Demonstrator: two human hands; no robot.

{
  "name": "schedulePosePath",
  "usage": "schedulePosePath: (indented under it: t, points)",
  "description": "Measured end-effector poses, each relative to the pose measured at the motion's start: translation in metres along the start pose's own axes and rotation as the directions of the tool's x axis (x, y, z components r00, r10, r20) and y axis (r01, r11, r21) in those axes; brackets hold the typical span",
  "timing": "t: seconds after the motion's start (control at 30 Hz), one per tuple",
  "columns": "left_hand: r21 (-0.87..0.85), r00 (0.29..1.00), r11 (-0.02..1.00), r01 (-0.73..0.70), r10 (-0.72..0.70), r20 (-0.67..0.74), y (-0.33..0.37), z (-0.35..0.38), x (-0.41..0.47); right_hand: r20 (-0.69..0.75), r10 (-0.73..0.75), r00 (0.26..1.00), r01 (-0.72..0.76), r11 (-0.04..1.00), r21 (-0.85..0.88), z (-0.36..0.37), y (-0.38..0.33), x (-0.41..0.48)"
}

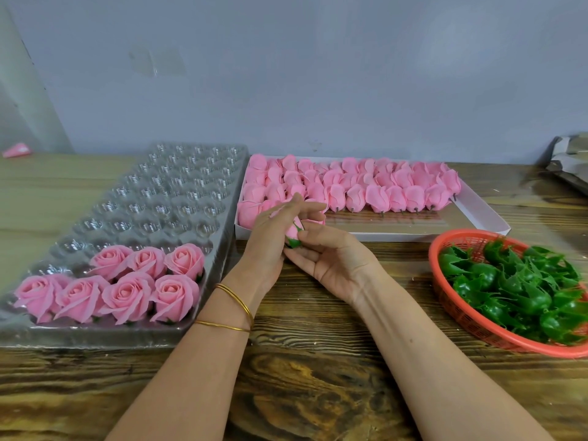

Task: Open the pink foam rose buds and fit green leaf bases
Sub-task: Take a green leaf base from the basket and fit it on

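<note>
Between my two hands is one pink foam rose bud (293,231) with a green leaf base (293,242) at its lower end. My left hand (270,237) wraps around the bud from the left, with its fingers stretched over the top. My right hand (331,253) pinches the green base from the right, palm up. Most of the bud is hidden by my left hand. Several closed pink buds (350,186) lie in rows in a white cardboard tray (477,214) behind my hands. Several green leaf bases (515,288) fill a red plastic basket (445,300) at the right.
A clear plastic blister tray (159,198) at the left holds several opened pink roses (121,281) in its near rows. Everything sits on a wooden table (302,377) against a grey wall. A crumpled foil-like bag (569,163) lies at the far right.
</note>
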State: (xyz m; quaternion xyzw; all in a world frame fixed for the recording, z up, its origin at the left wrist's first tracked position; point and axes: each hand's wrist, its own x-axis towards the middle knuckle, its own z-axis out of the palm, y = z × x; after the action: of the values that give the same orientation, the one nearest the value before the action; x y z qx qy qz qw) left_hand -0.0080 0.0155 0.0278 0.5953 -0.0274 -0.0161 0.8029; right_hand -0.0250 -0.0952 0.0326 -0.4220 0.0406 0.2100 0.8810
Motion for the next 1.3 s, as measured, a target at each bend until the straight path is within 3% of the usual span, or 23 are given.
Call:
schedulePosePath:
  t: [0.6,0.9,1.03,1.3]
  points:
    - [-0.077,0.996,0.994,0.079,-0.075,0.052,0.001,-0.002,0.003,-0.002,-0.04,0.999,0.04,0.998,-0.047,0.0,-0.001,0.002]
    - [0.005,0.998,0.998,-0.058,0.058,0.02,-0.01,0.0,0.003,-0.066,-0.202,0.977,0.207,0.973,0.097,-0.001,0.0,0.005]
    - [0.015,0.993,0.998,-0.056,0.054,0.1,-0.011,-0.002,0.004,-0.014,-0.2,0.98,0.2,0.977,0.077,-0.001,0.001,0.004]
    - [-0.03,0.996,0.999,-0.037,0.039,0.083,-0.008,-0.003,-0.001,0.049,-0.167,0.985,0.164,0.985,0.055,-0.001,0.002,0.004]
